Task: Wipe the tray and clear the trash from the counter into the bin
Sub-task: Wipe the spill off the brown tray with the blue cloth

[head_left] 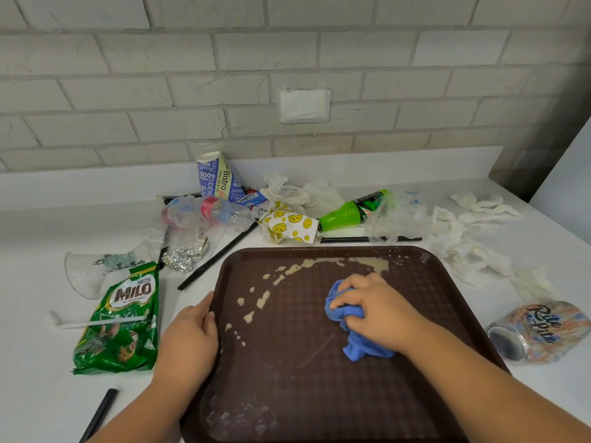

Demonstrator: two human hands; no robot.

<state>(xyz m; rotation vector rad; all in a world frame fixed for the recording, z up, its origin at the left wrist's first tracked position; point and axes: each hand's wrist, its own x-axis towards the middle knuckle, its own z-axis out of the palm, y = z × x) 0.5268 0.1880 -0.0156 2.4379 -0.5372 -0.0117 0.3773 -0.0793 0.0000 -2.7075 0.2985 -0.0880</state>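
- Tray: dark brown, flat on the table at the middle of its near edge.
- Right hand: fingers curled round a bunched blue cloth, pressing it on the tray just right of centre.
- Left hand: on the tray's left rim, fingers fairly straight along it; looks like a press, not a wrap.
- Beige spill: smeared along the tray's far side, drops trailing down the left.
- Trash towards the table's back edge: paper cup, crushed clear bottle, smiley wrapper, green bottle, foil ball.
- Milo packet left of the tray; can on its side towards the right edge; crumpled tissues behind it.
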